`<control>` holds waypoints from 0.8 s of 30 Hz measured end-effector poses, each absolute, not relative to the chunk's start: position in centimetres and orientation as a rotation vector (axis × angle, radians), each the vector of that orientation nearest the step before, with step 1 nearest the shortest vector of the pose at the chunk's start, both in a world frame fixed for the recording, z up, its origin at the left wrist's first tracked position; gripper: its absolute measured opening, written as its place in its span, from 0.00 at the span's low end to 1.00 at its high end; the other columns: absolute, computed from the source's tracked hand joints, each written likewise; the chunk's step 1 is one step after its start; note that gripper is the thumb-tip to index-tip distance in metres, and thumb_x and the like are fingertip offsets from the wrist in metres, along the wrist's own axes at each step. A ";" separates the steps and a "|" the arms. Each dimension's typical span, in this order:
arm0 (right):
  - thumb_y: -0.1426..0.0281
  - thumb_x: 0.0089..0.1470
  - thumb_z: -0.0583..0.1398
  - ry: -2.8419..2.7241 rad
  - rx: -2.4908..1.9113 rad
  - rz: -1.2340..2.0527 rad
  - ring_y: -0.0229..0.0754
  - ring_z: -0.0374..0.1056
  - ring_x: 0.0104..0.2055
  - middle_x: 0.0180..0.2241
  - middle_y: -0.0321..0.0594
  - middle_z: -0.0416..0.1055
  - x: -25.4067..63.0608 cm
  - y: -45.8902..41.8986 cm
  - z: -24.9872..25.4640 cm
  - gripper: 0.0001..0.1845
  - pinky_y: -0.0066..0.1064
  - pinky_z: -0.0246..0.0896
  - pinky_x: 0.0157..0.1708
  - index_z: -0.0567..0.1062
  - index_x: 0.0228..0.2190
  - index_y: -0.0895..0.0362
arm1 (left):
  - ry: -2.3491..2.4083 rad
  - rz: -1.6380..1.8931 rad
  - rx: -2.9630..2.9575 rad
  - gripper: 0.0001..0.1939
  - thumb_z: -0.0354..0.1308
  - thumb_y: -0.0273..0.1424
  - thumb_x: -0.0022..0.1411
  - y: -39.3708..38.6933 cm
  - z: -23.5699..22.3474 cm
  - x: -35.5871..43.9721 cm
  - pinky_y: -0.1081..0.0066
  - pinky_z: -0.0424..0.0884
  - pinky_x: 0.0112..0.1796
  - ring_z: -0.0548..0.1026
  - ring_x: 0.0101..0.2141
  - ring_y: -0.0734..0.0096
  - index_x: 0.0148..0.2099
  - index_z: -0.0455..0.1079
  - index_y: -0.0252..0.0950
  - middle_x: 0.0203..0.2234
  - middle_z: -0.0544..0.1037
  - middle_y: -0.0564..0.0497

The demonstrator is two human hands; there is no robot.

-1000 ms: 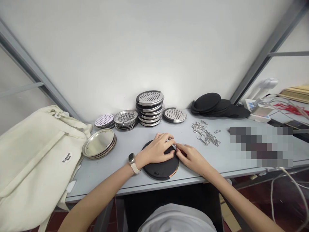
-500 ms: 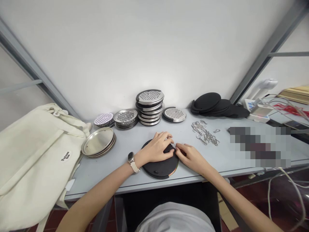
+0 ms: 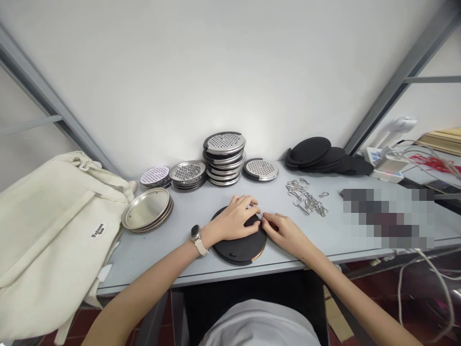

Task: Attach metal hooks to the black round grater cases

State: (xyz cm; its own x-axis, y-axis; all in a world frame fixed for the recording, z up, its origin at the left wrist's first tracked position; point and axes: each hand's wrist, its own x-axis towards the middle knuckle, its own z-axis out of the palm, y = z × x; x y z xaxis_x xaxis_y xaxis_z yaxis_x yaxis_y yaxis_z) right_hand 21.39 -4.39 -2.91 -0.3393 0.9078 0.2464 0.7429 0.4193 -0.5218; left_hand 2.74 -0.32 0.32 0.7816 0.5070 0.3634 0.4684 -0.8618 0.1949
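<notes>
A black round disc (image 3: pixel 239 251) lies flat near the front edge of the desk, a thin coloured metal rim showing at its lower right. Across its top rests my left hand (image 3: pixel 234 221), fingers bent and gripping it near the far right edge; a watch is on that wrist. My right hand (image 3: pixel 283 230) is closed in a pinch at the disc's right edge. From its fingertips a small silvery metal clip (image 3: pixel 259 217) reaches toward my left fingers. Its far end is partly hidden. To the right lies a loose pile of metal snap clips (image 3: pixel 309 202).
Along the wall stand a tall stack of perforated metal discs (image 3: pixel 225 161), a single perforated disc (image 3: pixel 261 169), a stack of grater discs (image 3: pixel 188 174) and plain metal lids (image 3: pixel 147 209). Black round covers (image 3: pixel 311 153) lie at the right. A cream bag (image 3: pixel 57 240) leans at the left.
Both hands stay at the same place on the disc. Only slight finger movement shows around the metal clip; the view shifts a little.
</notes>
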 end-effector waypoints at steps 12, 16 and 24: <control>0.69 0.62 0.45 -2.186 -1.404 0.413 0.39 0.61 0.24 0.20 0.34 0.64 21.4 -4.3 -3.1 0.15 0.28 0.52 0.26 0.61 0.24 0.53 | 0.775 0.626 2.863 0.06 0.52 0.31 0.62 -0.2 0.2 2.7 0.62 0.58 0.51 0.66 0.48 0.63 0.40 0.66 0.36 0.45 0.67 0.44; 0.68 0.62 0.45 -2.186 -1.408 0.421 0.39 0.61 0.23 0.20 0.33 0.63 21.4 -4.3 -3.1 0.15 0.29 0.51 0.26 0.60 0.23 0.53 | 0.773 0.630 2.871 0.06 0.52 0.31 0.62 -0.1 0.1 2.7 0.63 0.58 0.51 0.66 0.48 0.63 0.40 0.66 0.36 0.45 0.66 0.45; 0.68 0.63 0.44 -2.213 -1.384 0.410 0.40 0.62 0.24 0.21 0.35 0.64 21.4 -4.3 -3.1 0.15 0.30 0.51 0.28 0.61 0.25 0.53 | 0.747 0.635 2.870 0.10 0.51 0.30 0.62 -0.2 0.2 2.9 0.64 0.59 0.49 0.67 0.46 0.64 0.46 0.63 0.35 0.43 0.68 0.45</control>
State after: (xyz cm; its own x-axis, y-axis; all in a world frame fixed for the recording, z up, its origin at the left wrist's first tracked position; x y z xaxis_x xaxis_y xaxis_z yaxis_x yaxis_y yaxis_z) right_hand 21.45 -4.33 -3.07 -0.3625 0.8981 0.2491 0.7494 0.4397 -0.4950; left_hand 2.87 -0.17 0.22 0.7917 0.4873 0.3683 0.4421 -0.8732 0.2052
